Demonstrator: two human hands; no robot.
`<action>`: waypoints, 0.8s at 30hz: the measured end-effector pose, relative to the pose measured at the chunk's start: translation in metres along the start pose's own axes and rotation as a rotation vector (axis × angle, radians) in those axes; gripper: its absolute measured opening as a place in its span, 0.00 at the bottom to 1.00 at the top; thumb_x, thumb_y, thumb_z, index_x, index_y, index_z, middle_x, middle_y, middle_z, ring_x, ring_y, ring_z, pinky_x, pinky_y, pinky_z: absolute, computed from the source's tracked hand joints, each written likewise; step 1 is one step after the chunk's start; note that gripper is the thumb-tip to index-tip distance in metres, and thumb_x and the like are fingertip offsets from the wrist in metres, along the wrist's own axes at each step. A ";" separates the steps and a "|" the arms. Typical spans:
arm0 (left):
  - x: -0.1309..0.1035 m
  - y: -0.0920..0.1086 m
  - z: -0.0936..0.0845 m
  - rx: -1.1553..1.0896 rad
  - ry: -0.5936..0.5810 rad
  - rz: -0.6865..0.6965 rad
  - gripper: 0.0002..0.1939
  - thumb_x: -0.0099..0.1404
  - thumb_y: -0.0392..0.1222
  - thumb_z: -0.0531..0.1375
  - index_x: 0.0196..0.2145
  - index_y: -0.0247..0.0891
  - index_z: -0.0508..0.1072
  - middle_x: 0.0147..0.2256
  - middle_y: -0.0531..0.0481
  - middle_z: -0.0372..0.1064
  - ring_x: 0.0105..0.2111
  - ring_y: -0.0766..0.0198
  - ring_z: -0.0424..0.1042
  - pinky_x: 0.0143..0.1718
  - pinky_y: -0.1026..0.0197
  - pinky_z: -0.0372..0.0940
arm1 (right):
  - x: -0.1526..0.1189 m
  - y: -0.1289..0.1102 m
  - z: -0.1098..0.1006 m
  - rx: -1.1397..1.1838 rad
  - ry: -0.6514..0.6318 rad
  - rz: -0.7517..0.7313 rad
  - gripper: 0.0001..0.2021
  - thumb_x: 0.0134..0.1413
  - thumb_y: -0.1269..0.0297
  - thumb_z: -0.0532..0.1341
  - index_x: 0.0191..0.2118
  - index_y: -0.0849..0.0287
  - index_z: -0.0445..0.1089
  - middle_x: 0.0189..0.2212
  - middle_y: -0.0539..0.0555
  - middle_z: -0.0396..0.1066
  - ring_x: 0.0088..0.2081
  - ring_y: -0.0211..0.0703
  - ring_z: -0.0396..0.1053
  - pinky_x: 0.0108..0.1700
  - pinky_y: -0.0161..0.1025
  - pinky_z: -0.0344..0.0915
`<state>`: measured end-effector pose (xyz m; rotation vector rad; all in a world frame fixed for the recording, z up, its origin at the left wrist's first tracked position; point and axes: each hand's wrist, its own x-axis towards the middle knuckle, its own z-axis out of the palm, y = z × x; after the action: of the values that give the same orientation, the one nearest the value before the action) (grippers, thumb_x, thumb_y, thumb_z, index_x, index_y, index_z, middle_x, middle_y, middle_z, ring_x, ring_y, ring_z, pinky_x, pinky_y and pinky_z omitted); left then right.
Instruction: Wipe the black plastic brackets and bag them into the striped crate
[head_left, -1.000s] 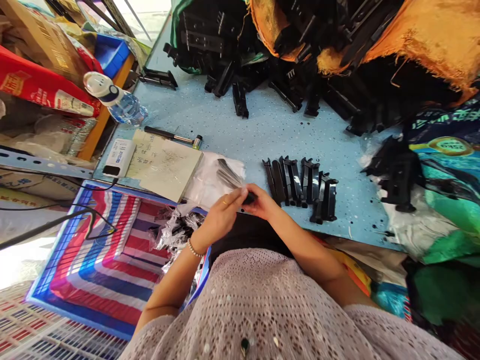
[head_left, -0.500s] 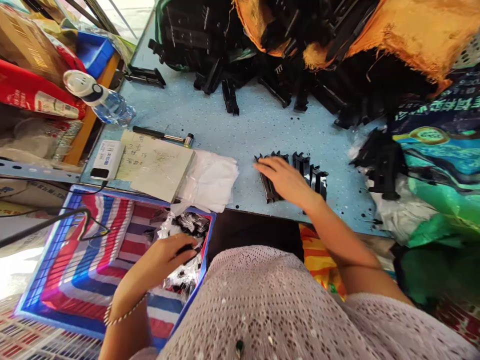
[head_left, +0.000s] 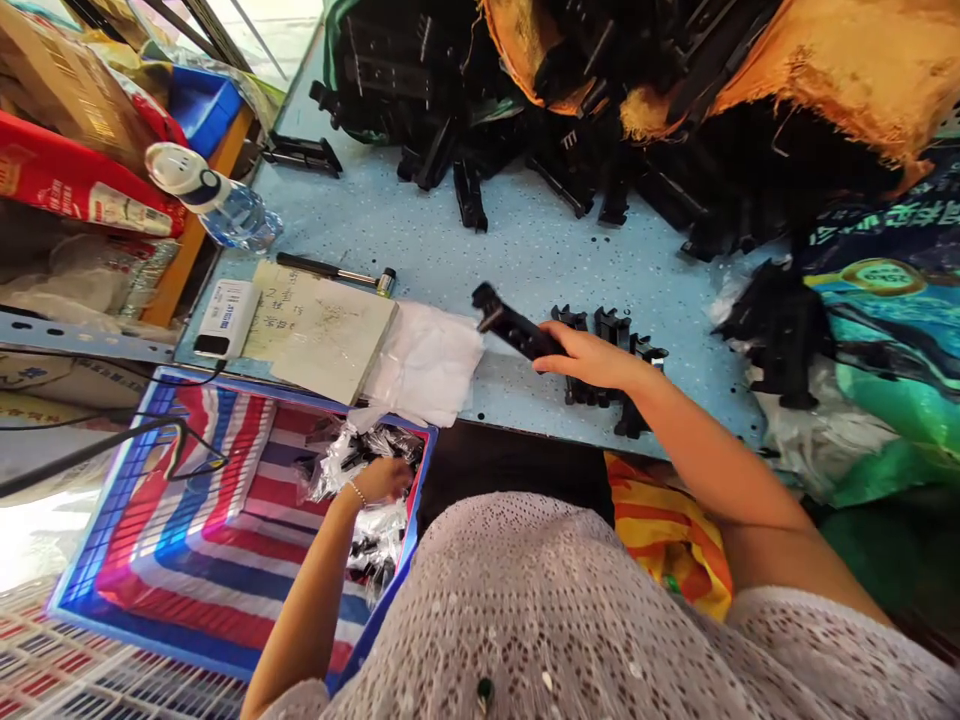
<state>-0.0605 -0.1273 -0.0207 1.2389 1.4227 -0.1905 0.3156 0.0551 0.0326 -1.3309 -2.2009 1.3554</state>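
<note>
My right hand [head_left: 581,357] grips one end of a long black plastic part [head_left: 514,325], raised a little over the blue speckled table. Its far end points up and to the left. Just behind and under that hand stands a row of similar black parts [head_left: 611,325]. My left hand [head_left: 386,480] is at the right side of a blue crate [head_left: 431,470], above clear plastic bags [head_left: 382,530] holding black pieces. Its fingers are bent and blurred, so what they hold, if anything, is unclear.
A stack of thin white plastic bags [head_left: 429,362] lies beside a written-on cardboard sheet [head_left: 330,340]. Behind these are a hammer-like tool [head_left: 337,272], a white device [head_left: 225,315] and a water bottle [head_left: 240,215]. Sacks spill black parts [head_left: 469,195] along the back.
My right hand has lifted a black part from the row and tilted it leftward. My left hand has moved right and slightly up over the bags in the crate.
</note>
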 end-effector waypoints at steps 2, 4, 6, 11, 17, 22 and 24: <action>0.015 0.033 -0.012 -0.106 0.148 0.151 0.15 0.72 0.53 0.57 0.37 0.40 0.74 0.30 0.49 0.75 0.29 0.60 0.76 0.34 0.57 0.72 | -0.001 -0.004 0.022 0.325 0.108 0.048 0.24 0.62 0.45 0.61 0.55 0.55 0.69 0.43 0.55 0.75 0.45 0.53 0.74 0.49 0.49 0.70; 0.034 0.075 -0.020 -0.150 0.500 0.345 0.13 0.70 0.53 0.59 0.39 0.40 0.74 0.33 0.46 0.75 0.33 0.58 0.76 0.38 0.55 0.72 | 0.000 -0.010 0.046 0.594 0.174 0.072 0.20 0.62 0.48 0.59 0.54 0.54 0.69 0.43 0.52 0.74 0.46 0.49 0.73 0.51 0.47 0.70; 0.053 0.109 -0.025 -0.060 0.822 0.438 0.10 0.64 0.48 0.64 0.35 0.39 0.73 0.38 0.41 0.75 0.39 0.54 0.76 0.44 0.52 0.70 | 0.001 -0.016 0.062 0.763 0.191 0.107 0.19 0.59 0.52 0.62 0.53 0.53 0.70 0.43 0.50 0.74 0.46 0.46 0.72 0.52 0.45 0.69; 0.074 0.113 -0.045 -0.232 0.786 0.436 0.07 0.61 0.43 0.64 0.28 0.39 0.72 0.30 0.47 0.72 0.33 0.59 0.71 0.37 0.58 0.67 | -0.008 -0.027 0.067 1.069 0.115 0.179 0.19 0.54 0.54 0.67 0.50 0.54 0.73 0.44 0.53 0.75 0.40 0.43 0.73 0.48 0.45 0.74; 0.065 0.094 -0.055 -0.607 0.655 0.409 0.14 0.56 0.52 0.68 0.29 0.37 0.76 0.22 0.55 0.66 0.23 0.68 0.62 0.25 0.64 0.56 | 0.013 -0.052 0.086 1.383 -0.167 0.165 0.19 0.55 0.51 0.66 0.48 0.56 0.75 0.52 0.58 0.77 0.38 0.43 0.76 0.45 0.45 0.77; 0.050 0.095 -0.050 -0.344 0.893 0.444 0.05 0.60 0.39 0.63 0.34 0.37 0.77 0.35 0.46 0.76 0.34 0.60 0.73 0.37 0.58 0.69 | 0.042 -0.050 0.115 1.380 -0.091 0.269 0.13 0.57 0.54 0.65 0.41 0.59 0.75 0.44 0.59 0.80 0.37 0.43 0.77 0.41 0.42 0.77; 0.042 0.091 -0.053 -0.067 0.997 0.498 0.09 0.62 0.33 0.58 0.35 0.38 0.78 0.43 0.42 0.77 0.44 0.54 0.75 0.49 0.51 0.70 | 0.039 -0.042 0.115 1.285 0.011 0.263 0.14 0.56 0.54 0.67 0.41 0.59 0.75 0.43 0.58 0.79 0.38 0.43 0.77 0.41 0.41 0.77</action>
<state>-0.0158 -0.0271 0.0094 1.6787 1.8314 0.9264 0.2009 0.0109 -0.0056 -1.0157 -0.6936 2.1856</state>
